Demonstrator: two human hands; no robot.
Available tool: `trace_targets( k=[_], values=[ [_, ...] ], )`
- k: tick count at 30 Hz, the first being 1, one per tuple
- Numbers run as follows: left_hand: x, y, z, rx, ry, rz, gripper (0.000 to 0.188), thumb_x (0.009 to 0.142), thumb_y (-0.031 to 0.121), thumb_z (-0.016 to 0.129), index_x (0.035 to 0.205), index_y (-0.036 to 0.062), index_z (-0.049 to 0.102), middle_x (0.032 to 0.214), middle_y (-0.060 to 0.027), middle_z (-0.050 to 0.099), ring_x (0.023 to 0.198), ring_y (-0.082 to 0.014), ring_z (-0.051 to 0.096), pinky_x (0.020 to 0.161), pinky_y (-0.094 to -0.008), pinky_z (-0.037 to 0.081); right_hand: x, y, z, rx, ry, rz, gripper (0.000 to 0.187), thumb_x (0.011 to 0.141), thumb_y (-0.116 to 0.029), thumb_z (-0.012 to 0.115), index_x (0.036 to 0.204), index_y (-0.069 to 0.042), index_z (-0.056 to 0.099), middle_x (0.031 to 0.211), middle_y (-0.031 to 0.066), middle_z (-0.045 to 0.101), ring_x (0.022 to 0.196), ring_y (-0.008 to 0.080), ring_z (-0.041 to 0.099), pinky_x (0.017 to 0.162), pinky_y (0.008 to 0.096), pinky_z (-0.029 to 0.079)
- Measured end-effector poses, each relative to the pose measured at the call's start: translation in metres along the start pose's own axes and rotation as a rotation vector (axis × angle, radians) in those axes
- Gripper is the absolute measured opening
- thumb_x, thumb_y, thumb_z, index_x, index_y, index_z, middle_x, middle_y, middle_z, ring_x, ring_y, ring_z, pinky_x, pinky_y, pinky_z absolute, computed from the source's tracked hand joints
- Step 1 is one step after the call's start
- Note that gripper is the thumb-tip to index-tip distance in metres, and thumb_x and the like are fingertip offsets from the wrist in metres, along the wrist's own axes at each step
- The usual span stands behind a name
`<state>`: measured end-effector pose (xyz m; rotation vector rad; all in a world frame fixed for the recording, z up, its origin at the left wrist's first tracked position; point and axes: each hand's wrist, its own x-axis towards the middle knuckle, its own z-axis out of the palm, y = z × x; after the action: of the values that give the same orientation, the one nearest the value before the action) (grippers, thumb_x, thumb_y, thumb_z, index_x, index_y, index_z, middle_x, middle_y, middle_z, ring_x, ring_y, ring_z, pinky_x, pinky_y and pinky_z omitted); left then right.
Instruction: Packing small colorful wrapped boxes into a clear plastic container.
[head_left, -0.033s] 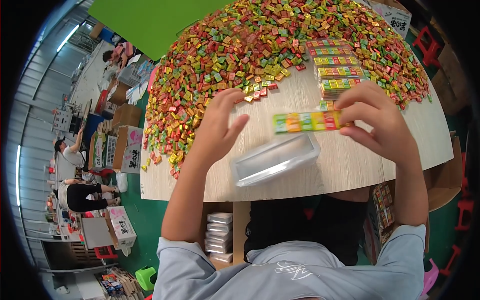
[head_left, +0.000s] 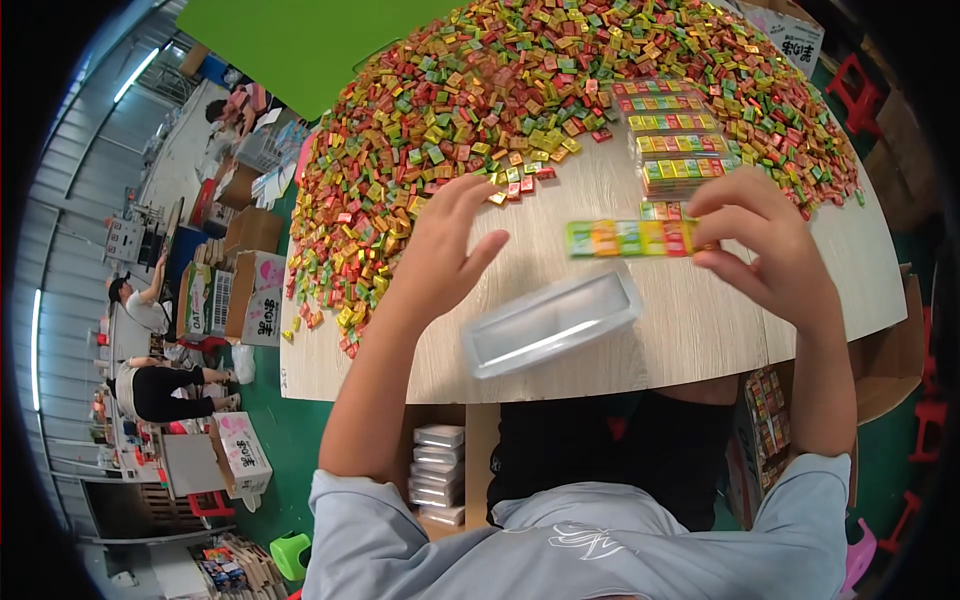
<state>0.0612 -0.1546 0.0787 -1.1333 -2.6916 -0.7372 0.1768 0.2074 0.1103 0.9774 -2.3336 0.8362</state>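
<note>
Between the thumb and fingers of my right hand (head_left: 755,240) is one end of a row of small wrapped candies (head_left: 630,239), green, orange, yellow and red side by side. The row hovers over the table, slightly blurred. My left hand (head_left: 447,240) holds nothing; its fingers are spread beside a few loose candies (head_left: 515,188) at the pile's near edge. Between my forearms an empty clear plastic tray (head_left: 552,322) lies at a slant on the table. Just beyond my right hand stands a stack of packed candy trays (head_left: 680,145), with another row of candies partly hidden before it.
A broad heap of wrapped candies (head_left: 480,95) covers the far side of the wooden table (head_left: 700,350). Stacked clear trays (head_left: 438,465) sit below the table's front edge. Cardboard boxes (head_left: 255,300) and other people are off to the left; a red stool (head_left: 855,90) stands far right.
My right hand has shifted slightly right with the candy row. My left hand has drifted a little to the right, still spread. The tray's near end has shifted very slightly.
</note>
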Motion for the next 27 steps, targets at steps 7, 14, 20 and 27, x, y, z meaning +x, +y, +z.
trace_targets(
  k=[7, 14, 20, 27],
  values=[
    [0.018, -0.055, 0.047, 0.565, -0.172, 0.032, 0.072, 0.107, 0.05, 0.053, 0.159, 0.0029, 0.039, 0.17, -0.023, 0.03, 0.16, -0.0392, 0.024, 0.131, -0.0499, 0.02, -0.058, 0.03, -0.008, -0.183, -0.04, 0.26, 0.017, 0.086, -0.007, 0.08, 0.094, -0.006, 0.065, 0.112, 0.0081, 0.066, 0.107, 0.0304, 0.061, 0.094, 0.0426, 0.049],
    [0.01, -0.055, 0.053, 0.482, -0.26, 0.079, 0.076, 0.108, 0.051, 0.049, 0.161, -0.0016, 0.035, 0.172, -0.0244, 0.025, 0.161, -0.041, 0.019, 0.131, -0.05, 0.02, -0.069, 0.046, -0.002, -0.15, -0.081, 0.356, 0.016, 0.087, -0.007, 0.078, 0.095, -0.005, 0.065, 0.111, 0.0084, 0.066, 0.107, 0.0304, 0.061, 0.095, 0.0417, 0.048],
    [0.009, -0.042, 0.051, 0.331, -0.268, 0.103, 0.07, 0.106, 0.037, 0.057, 0.16, -0.0014, 0.036, 0.17, -0.0242, 0.028, 0.159, -0.0431, 0.023, 0.13, -0.0496, 0.025, -0.076, 0.058, 0.009, -0.14, -0.078, 0.328, 0.015, 0.088, -0.008, 0.078, 0.095, -0.005, 0.065, 0.11, 0.0083, 0.066, 0.107, 0.0305, 0.061, 0.094, 0.0415, 0.049],
    [0.019, -0.048, 0.05, 0.188, -0.221, 0.145, 0.071, 0.102, 0.036, 0.064, 0.159, 0.0032, 0.037, 0.169, -0.0227, 0.032, 0.16, -0.041, 0.023, 0.131, -0.0514, 0.019, -0.076, 0.059, 0.009, -0.142, -0.13, 0.34, 0.015, 0.089, -0.009, 0.077, 0.095, -0.005, 0.065, 0.112, 0.0086, 0.065, 0.109, 0.0307, 0.061, 0.097, 0.0417, 0.048]
  ],
)
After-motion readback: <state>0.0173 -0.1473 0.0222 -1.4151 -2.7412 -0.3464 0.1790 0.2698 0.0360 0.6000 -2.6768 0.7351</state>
